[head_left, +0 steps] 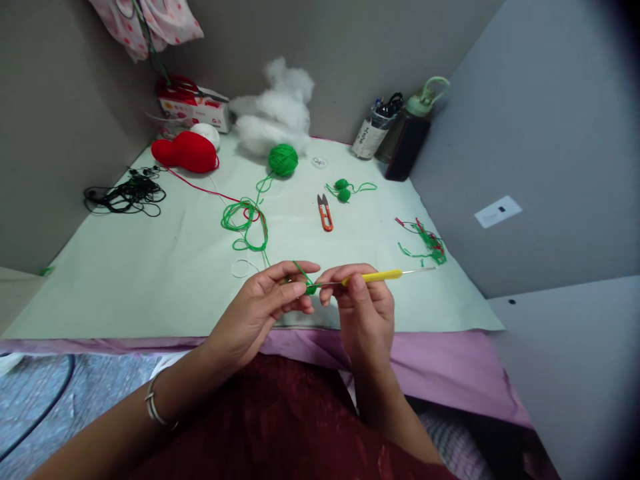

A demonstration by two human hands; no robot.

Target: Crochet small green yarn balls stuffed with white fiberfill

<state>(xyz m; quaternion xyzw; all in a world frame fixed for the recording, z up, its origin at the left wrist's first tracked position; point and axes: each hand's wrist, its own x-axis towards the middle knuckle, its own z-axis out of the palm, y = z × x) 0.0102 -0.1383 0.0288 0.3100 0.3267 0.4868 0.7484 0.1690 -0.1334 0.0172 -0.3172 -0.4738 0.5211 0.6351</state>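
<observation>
My right hand (367, 310) is closed around the yellow handle of a crochet hook (380, 275), whose thin metal end points left toward my other hand. A small piece of green crochet work (311, 289) is pinched between the thumb and fingers of my left hand (273, 293), mostly hidden by them. The hook's tip meets this piece. Over my left index finger runs a green strand, and loose loops of green yarn (245, 223) lie on the table just beyond, leading back to a green yarn ball (283, 160).
Orange thread snips (325, 213) and two small green crocheted pieces (343, 190) lie mid-table. White stuffing (280, 110), red yarn (187, 152) and a box (200, 107) stand behind. Black cords (130, 193) lie left. Yarn scraps (430, 243), a phone (407, 148) and a bottle (420, 103) are at right.
</observation>
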